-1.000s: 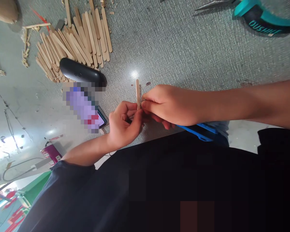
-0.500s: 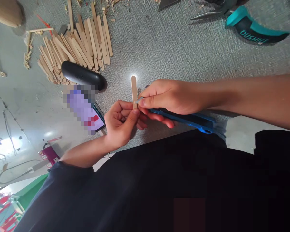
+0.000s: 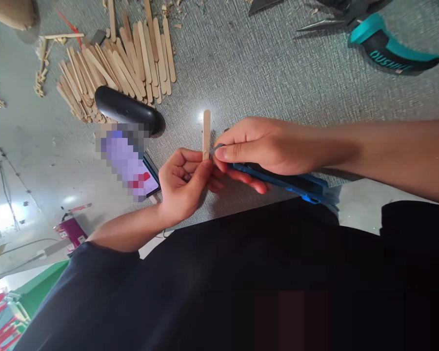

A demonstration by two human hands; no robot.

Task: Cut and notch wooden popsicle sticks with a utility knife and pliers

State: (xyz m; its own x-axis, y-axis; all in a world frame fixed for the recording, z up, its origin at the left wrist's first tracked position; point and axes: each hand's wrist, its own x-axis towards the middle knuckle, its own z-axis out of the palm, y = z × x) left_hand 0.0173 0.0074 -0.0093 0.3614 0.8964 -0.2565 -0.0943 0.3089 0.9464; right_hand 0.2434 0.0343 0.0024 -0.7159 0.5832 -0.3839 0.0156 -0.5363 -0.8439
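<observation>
Between the thumb and fingers of my left hand (image 3: 185, 183) stands a wooden craft stick (image 3: 207, 127), pinched near its lower end with its rounded tip pointing away from me. My right hand (image 3: 258, 146) is closed around a blue utility knife (image 3: 289, 184), whose handle runs back under the palm toward my body. The knife's blade tip pokes out by the right thumb, beside the stick's lower part. A small nick or raised sliver shows on the stick there. Whether the blade touches the wood I cannot tell.
A heap of craft sticks (image 3: 128, 63) lies at the far left, a black oblong case (image 3: 128, 111) against its near side. Close to my left wrist is a phone (image 3: 131, 163) with a blurred screen. Teal-handled pliers (image 3: 395, 46) rest at the far right. Wood scraps (image 3: 40, 73) are scattered left.
The blade tip has drawn slightly right, off the face of the stick. Both hands keep their grips. The whole view has shifted a little.
</observation>
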